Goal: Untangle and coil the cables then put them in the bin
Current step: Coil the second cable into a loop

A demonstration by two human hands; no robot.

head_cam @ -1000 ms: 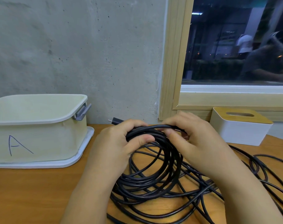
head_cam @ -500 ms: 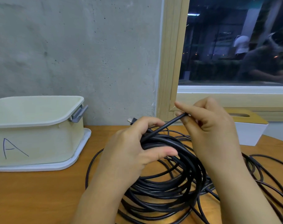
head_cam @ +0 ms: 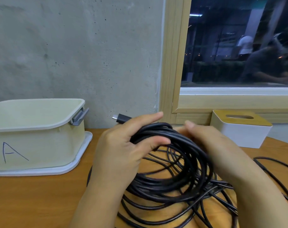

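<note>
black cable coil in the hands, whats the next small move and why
Probably lay one more loop onto the coil. The left hand grips the bundle at its top, with the plug sticking out behind it, while the right hand is at the coil's right side. Loose cable lies uncoiled on the table, so it is too soon for the bin.

Two bare forearms, no sleeves visible.

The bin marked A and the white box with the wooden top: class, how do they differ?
The bin is cream, broad, open-topped, with a grey side handle and a handwritten A. The box is white, smaller, capped by a wooden top with an oval slot. Both stand on the wooden table by the wall.
</note>
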